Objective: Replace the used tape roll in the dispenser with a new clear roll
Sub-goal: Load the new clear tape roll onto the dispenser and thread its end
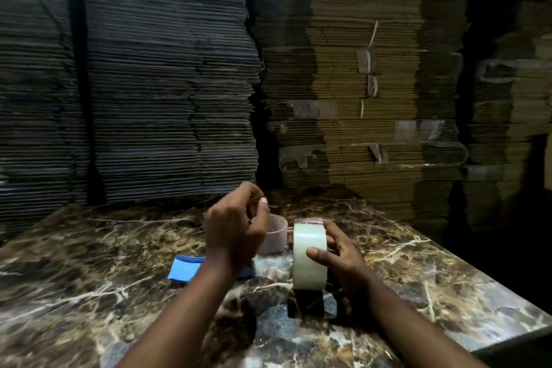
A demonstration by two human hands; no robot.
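Head view: the right hand [343,260] grips a new clear tape roll [309,257] standing on edge on the marble surface [89,278]. Just left, the left hand [236,227] hovers with fingers loosely curled, holding nothing visible. An empty tape core [273,234] sits behind it, a blue dispenser [183,270] beneath its wrist.
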